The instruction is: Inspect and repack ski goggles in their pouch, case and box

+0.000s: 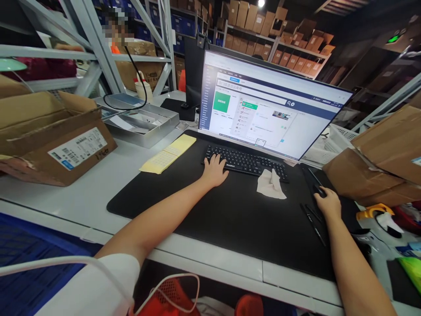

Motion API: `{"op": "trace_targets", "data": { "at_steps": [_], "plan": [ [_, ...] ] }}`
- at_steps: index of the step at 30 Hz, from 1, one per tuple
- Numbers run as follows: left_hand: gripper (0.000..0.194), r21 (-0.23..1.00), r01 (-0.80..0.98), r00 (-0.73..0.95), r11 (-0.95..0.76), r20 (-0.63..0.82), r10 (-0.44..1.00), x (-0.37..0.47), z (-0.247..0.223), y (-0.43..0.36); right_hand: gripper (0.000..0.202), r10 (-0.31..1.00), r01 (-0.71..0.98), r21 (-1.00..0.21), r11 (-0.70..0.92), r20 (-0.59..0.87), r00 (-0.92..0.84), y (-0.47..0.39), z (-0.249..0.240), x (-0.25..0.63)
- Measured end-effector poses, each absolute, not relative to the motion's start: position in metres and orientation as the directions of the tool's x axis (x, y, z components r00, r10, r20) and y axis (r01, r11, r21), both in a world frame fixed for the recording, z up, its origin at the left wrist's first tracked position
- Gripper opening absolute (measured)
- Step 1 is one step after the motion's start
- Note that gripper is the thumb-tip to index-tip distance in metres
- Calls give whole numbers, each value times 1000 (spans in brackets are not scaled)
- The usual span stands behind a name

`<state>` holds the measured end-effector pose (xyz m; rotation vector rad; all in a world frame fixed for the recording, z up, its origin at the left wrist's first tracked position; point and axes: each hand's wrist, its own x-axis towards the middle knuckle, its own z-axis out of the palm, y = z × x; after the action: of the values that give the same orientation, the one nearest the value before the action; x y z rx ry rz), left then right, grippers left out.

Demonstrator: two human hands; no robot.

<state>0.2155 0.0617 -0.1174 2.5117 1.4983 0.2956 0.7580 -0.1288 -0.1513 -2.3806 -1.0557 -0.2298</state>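
My left hand (215, 171) rests on the left end of a black keyboard (246, 160), fingers spread over the keys. At the right edge of the black desk mat (230, 215), my right hand (329, 203) is wrapped round a dark computer mouse (319, 190), which its fingers partly cover. A monitor (263, 109) behind the keyboard shows a web page with a chat window. One crumpled white tissue (271, 184) lies against the keyboard's right part. Pens (314, 224) lie on the mat just left of my right wrist.
A yellow paper pad (168, 153) lies left of the keyboard. Farther left are an open cardboard box (52, 136) and a grey tray (144, 127) with papers. Cardboard boxes (378, 162) and a tape dispenser (378, 217) stand on the right. Another person (120, 28) is behind the rack.
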Motion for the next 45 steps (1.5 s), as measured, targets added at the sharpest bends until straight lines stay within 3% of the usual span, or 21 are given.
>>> {"op": "trace_targets", "data": {
  "at_steps": [45],
  "plan": [
    [66, 250, 852, 454, -460, 85, 887, 214, -120, 62, 63, 609, 711, -431, -556, 370, 701, -123, -167, 773]
  ]
}}
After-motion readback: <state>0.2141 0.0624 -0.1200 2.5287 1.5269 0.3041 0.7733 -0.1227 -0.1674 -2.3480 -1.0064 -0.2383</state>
